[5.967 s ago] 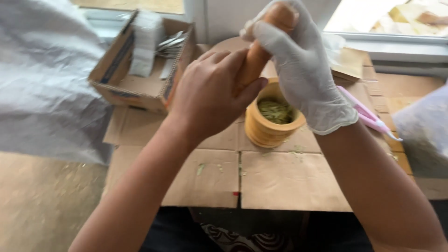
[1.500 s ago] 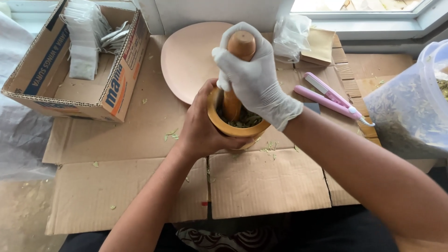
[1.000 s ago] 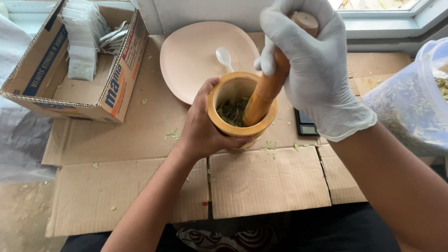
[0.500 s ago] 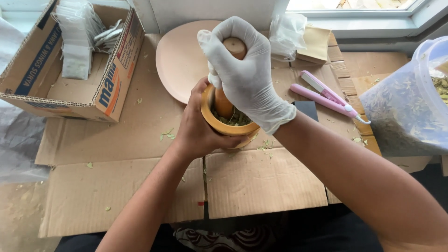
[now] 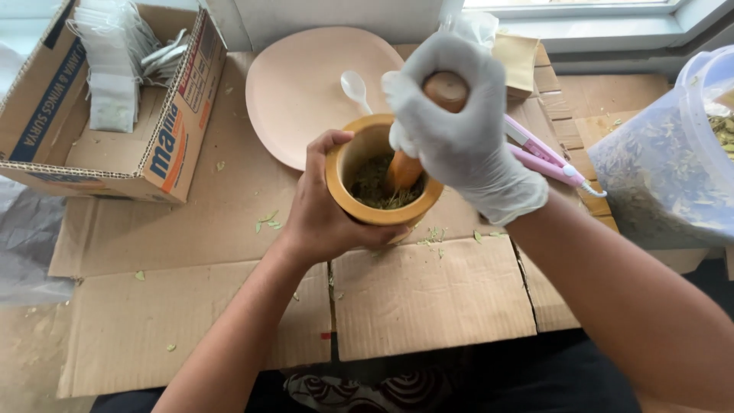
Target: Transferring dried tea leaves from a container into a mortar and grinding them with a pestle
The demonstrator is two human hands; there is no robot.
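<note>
A wooden mortar (image 5: 348,164) stands on flattened cardboard (image 5: 428,298), with crushed green-brown herbs (image 5: 375,187) inside. My bare left hand (image 5: 325,214) wraps around the mortar's left side and holds it steady. My right hand (image 5: 459,145), in a white glove, grips a wooden pestle (image 5: 413,153) from above. The pestle's lower end rests in the herbs, and its rounded top shows between my gloved fingers.
A pale pink plate (image 5: 306,84) with a white plastic spoon (image 5: 355,88) lies behind the mortar. An open cardboard box (image 5: 164,145) of small white bags sits at the back left. A pink tool (image 5: 543,157) lies to the right, beside a clear tub of dried leaves (image 5: 665,168).
The pestle keeps going up and down in the mortar; it is now lifted slightly and tilted, so the herbs show again. My left hand stays on the mortar.
</note>
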